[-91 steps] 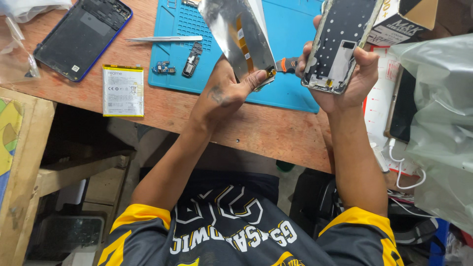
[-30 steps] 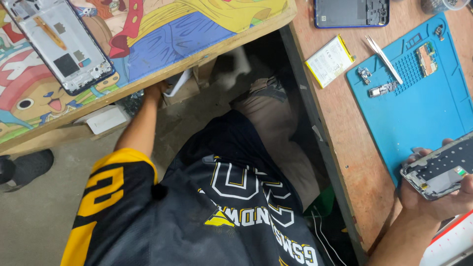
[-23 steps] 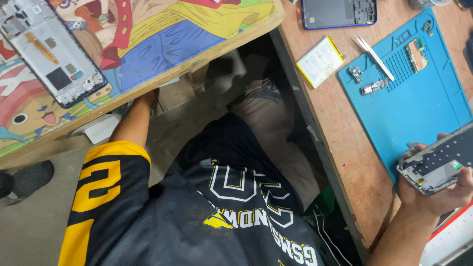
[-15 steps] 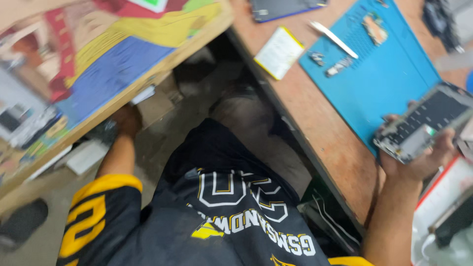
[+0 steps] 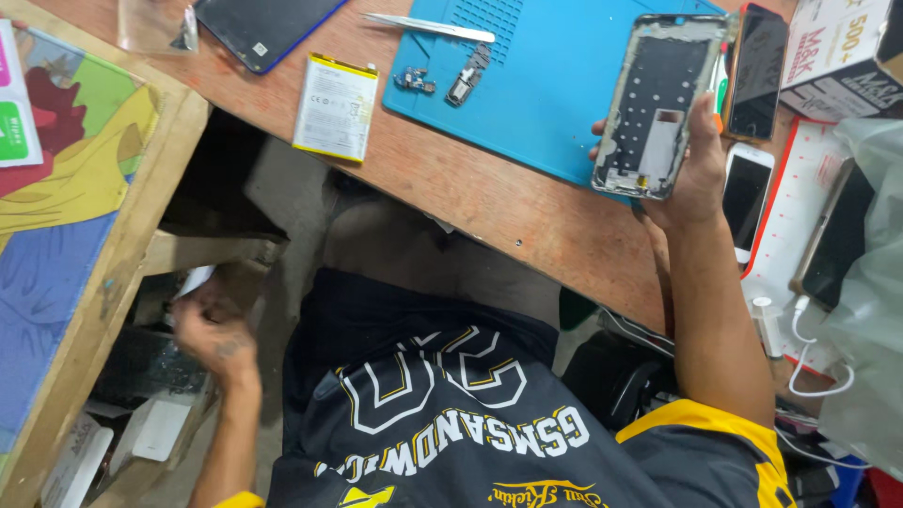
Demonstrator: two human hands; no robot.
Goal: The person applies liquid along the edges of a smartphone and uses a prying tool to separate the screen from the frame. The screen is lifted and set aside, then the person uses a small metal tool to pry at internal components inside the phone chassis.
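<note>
My right hand (image 5: 694,167) grips a bare phone frame (image 5: 651,102) by its lower end and holds it upright over the blue work mat (image 5: 555,113). The frame's inner side, with a metal plate and cut-outs, faces me. My left hand (image 5: 212,331) is low down under the colourful side table (image 5: 71,198), beside a wooden shelf. It is blurred, and a white scrap (image 5: 195,279) shows at its fingertips; whether it holds anything is unclear.
On the wooden bench lie a white phone battery (image 5: 336,105), tweezers (image 5: 428,26), two small parts (image 5: 442,81), and a dark phone (image 5: 268,23). Further phones (image 5: 755,71), a white phone (image 5: 748,193), a box (image 5: 837,47), a plastic bag (image 5: 870,282) and a white cable (image 5: 800,343) crowd the right.
The view swung from the side table back to the bench. My left hand, which held a shiny panel three seconds ago, is now down under the side table. My right hand kept the frame.
</note>
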